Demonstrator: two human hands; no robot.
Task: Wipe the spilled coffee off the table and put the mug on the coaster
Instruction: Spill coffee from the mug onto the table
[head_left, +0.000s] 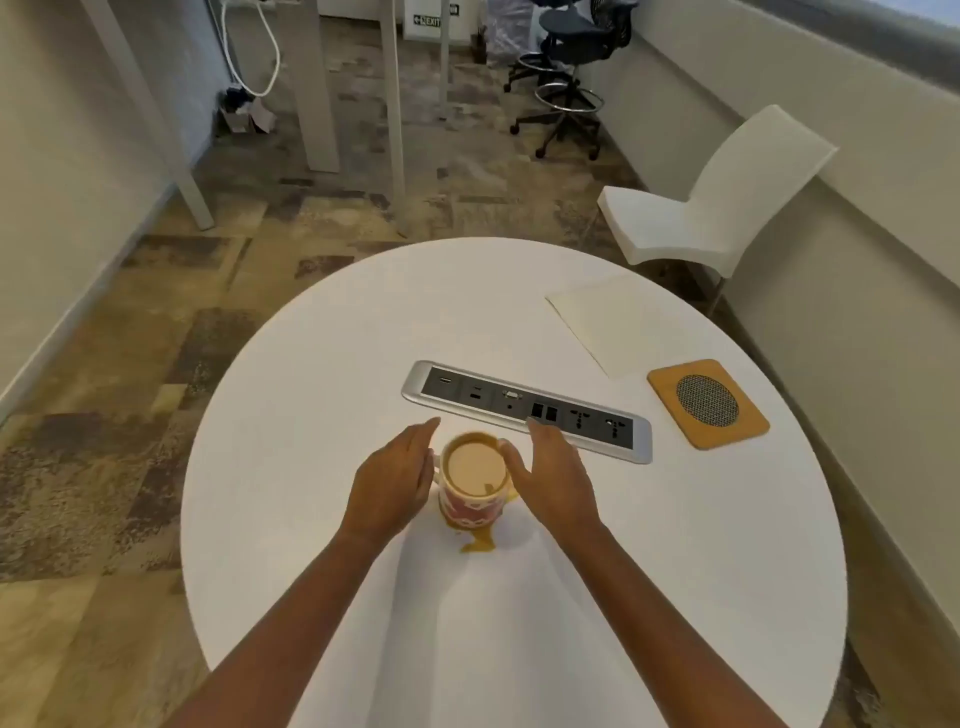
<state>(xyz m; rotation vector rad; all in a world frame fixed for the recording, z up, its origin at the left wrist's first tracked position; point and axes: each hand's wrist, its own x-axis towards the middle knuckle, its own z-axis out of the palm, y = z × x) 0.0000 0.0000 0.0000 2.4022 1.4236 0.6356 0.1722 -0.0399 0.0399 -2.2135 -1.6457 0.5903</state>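
Left hand (395, 483) at centre frame, fingers straight and together, palm turned toward the mug (474, 480); it sits right against the mug's left side, can't tell if it actually touches. Not gripping anything. Mug stands upright between both hands, full of milky coffee, red-and-white patterned wall. Spilled coffee (479, 540) pools on the table (291, 467) just below the mug's base in the frame, with a smaller smear at its lower right. Right hand (553, 480) mirrors the left: flat, fingers extended, thumb at the mug's right rim, nothing held. Its fingertips overlap the lower edge of the socket panel (524, 408), a silver strip recessed in the tabletop, running diagonally through mid-frame. Further right, upper part of the table: a pale napkin (618, 322) lies flat. Just below-right of it, near the table's right edge, the coaster (707, 402), cork square with a round mesh centre, well apart from the mug. Upper right, off the table: a white chair (711, 208).
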